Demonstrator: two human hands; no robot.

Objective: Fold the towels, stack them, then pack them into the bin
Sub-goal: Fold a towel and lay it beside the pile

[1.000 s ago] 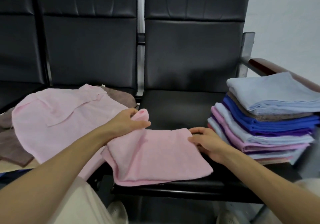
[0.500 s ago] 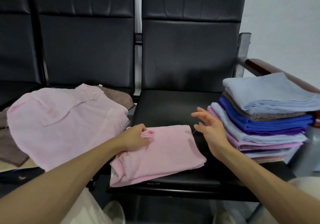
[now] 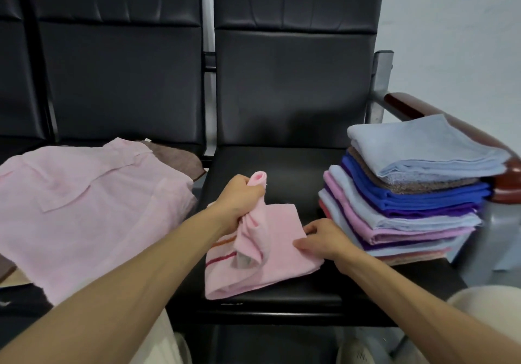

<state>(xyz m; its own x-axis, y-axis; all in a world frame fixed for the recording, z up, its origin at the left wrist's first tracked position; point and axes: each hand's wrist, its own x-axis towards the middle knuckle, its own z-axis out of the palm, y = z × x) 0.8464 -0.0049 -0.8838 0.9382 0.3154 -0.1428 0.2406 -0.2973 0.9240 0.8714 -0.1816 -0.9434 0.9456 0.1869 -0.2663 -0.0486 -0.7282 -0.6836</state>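
Presently the left hand (image 3: 239, 198) has its grip clamped on a corner of the pink towel (image 3: 282, 259); the right hand (image 3: 324, 239), grip apart, presses its edge beside the towel stack (image 3: 414, 194).

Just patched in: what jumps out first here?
The left hand grips a bunched corner of the pink towel on the black seat, while the right hand rests on its right edge. A stack of folded towels stands at right; a large pale pink cloth sprawls at far left.
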